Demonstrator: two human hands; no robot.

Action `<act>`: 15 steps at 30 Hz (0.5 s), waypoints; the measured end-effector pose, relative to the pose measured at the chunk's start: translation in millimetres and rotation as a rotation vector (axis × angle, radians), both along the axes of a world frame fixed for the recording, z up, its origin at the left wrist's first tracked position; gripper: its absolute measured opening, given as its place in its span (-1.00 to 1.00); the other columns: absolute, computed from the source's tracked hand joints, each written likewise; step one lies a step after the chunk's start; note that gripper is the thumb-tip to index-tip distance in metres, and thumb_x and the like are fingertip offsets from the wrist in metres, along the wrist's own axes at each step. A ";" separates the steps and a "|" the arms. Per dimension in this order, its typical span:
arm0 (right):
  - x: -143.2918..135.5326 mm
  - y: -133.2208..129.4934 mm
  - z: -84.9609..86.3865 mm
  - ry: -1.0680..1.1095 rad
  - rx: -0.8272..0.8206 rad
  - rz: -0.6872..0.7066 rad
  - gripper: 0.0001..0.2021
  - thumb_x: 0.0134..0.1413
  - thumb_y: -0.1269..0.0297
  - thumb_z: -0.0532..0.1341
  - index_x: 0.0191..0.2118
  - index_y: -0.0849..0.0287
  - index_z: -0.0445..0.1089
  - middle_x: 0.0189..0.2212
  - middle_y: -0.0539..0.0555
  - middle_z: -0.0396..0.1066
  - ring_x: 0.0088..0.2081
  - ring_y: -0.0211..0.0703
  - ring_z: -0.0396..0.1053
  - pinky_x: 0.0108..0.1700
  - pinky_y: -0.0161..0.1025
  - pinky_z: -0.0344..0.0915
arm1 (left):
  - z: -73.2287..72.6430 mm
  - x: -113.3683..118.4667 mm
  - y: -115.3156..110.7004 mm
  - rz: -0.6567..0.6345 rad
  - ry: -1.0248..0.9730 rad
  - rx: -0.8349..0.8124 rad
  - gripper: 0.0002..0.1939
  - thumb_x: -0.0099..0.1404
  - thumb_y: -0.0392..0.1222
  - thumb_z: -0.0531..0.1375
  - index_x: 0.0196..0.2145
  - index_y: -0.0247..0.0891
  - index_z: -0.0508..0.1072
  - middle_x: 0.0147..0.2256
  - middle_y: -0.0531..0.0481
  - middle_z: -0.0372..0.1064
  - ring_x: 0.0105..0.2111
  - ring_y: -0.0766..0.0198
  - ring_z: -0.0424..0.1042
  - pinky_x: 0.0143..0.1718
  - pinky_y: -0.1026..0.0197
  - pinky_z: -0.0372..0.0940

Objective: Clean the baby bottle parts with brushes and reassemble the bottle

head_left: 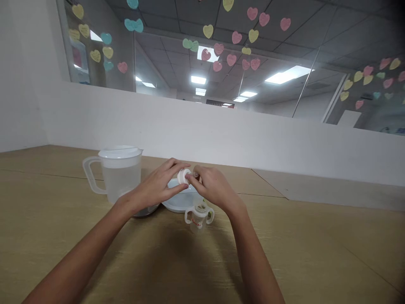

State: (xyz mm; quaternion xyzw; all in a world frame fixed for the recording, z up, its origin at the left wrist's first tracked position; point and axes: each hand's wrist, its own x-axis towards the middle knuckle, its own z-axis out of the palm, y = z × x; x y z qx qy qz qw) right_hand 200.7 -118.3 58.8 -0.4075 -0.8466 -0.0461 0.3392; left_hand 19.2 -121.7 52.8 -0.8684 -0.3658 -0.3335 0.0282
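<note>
A pale wooden table (300, 249) spreads beneath my arms, backed by a white wall (190, 131) and, above that, a long run of glass (158, 63) mirroring or revealing ceiling lights. My bare forearms reach in from the lower corners and converge near the centre, elbows apart, wrists raised above the tabletop. My left hand (163, 180) comes in palm inward, fingers stretched forward and thumb set beneath them; my right hand (213, 185) is bent at the wrist, its fingers curled and its thumb pointing across to the left. A translucent pitcher (125, 179) with a white lid stands at left, handle turned outward, its side showing no lettering I can read. Beside it, partly behind my hands, sits a pale blue basin (177, 205). Just in front of the basin a small clear bottle (198, 223) stands upright below my right hand, one handle on each side; red print marks its front, too small to make out. Heart-shaped notes (252, 13) in pink, yellow, blue and green dot the glass, any handwriting on them illegible from here. Smallest of all is the white cap (182, 176), held above the basin: my left thumb and fingers bracket it narrowly while my right thumb presses against it.
</note>
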 end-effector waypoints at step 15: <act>-14.0 11.9 -9.6 0.411 -0.103 0.165 -0.56 0.23 0.09 -0.15 -0.61 0.17 0.09 -0.67 -0.05 0.10 -0.57 -0.34 0.04 -0.49 -0.34 -0.06 | -9.6 14.9 3.6 -0.065 -0.230 0.420 -0.69 0.18 -0.19 0.22 -0.13 -0.24 0.26 -0.18 -0.08 0.33 -0.16 0.20 0.35 -0.15 0.15 0.29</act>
